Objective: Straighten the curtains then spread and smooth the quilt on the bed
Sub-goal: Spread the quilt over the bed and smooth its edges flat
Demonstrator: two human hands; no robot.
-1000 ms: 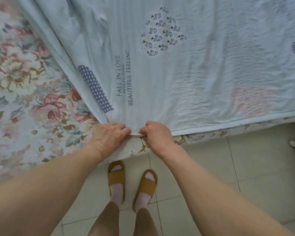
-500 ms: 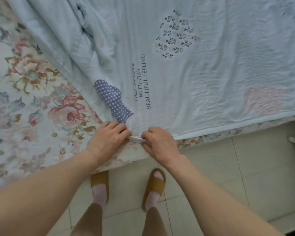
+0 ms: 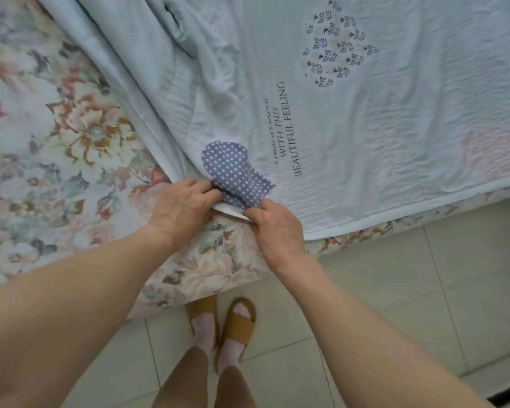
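At bed's edge, hands (image 3: 230,212) pinch quilt (image 3: 365,128).

I see the pale blue quilt (image 3: 365,128) lying wrinkled across the bed (image 3: 56,142). It's bunched at left, its corner lifted off the floral sheet.

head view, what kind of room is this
Most likely a home bedroom: a light blue quilt lies over a floral bedsheet, with pale floor tiles beside the bed.
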